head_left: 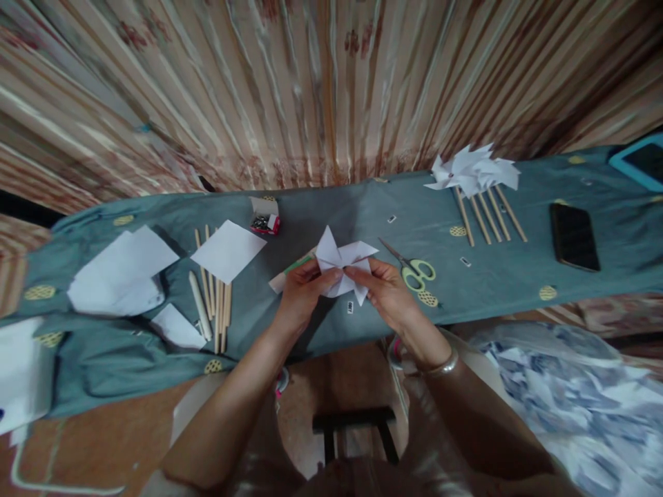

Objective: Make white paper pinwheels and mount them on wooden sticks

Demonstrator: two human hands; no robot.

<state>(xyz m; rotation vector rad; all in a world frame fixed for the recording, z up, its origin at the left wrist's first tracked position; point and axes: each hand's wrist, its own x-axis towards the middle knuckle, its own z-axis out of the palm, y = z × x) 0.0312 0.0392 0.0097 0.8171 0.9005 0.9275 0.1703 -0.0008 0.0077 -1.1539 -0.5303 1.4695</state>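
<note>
A white paper pinwheel with folded blades is held above the table's middle. My left hand grips its left side, the thumb pressed near the centre. On the other side my right hand pinches it, thumb also at the centre where the folded tips meet. Whether a pin sits under the thumbs I cannot make out. Scissors with pale green handles lie just right of my right hand. Behind my left hand is a flat strip, partly hidden, with a green band.
A small box holds metal pieces. Wooden sticks, a white sheet and stacked paper lie left. Finished pinwheels on sticks, a phone and a blue-edged device lie right. A filled clear bag stands front right.
</note>
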